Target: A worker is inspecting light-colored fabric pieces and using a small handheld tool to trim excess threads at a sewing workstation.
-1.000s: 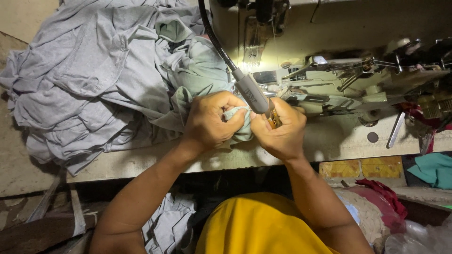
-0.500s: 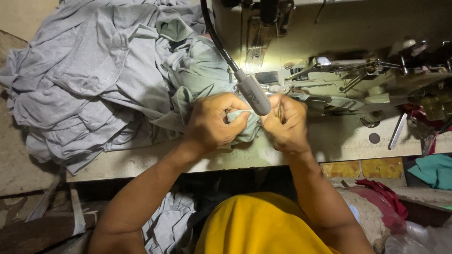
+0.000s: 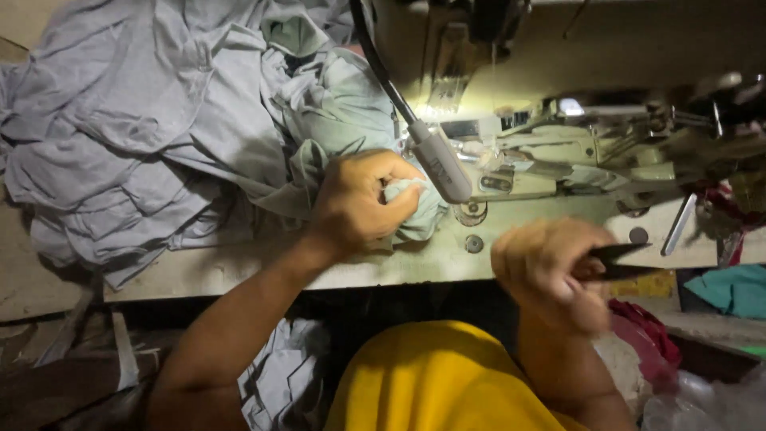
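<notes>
**Gripping cloth at left, thread snips at right**

Clenched in the left hand (image 3: 363,199): a bunched fold of pale grey-green cloth (image 3: 415,211), pressed to the table top (image 3: 383,267) just beside the lamp head. Closed too, the right hand (image 3: 550,271), blurred, fingers wrapped round dark thread snips (image 3: 618,262) with blades pointing right, off the table's front edge and well apart from the cloth.

Heaped across the left of the table: a large pile of grey fabric (image 3: 128,136), spilling to the far edge, with more grey-green pieces on top near the machine. Behind and to the right: a sewing machine (image 3: 558,152), lit around the needle area. Arcing down from the top, a black gooseneck lamp (image 3: 439,164), grey head resting just above the held cloth. Lower right, a teal scrap (image 3: 730,289) and red cloth (image 3: 638,323). Below, a yellow shirt (image 3: 431,375).
</notes>
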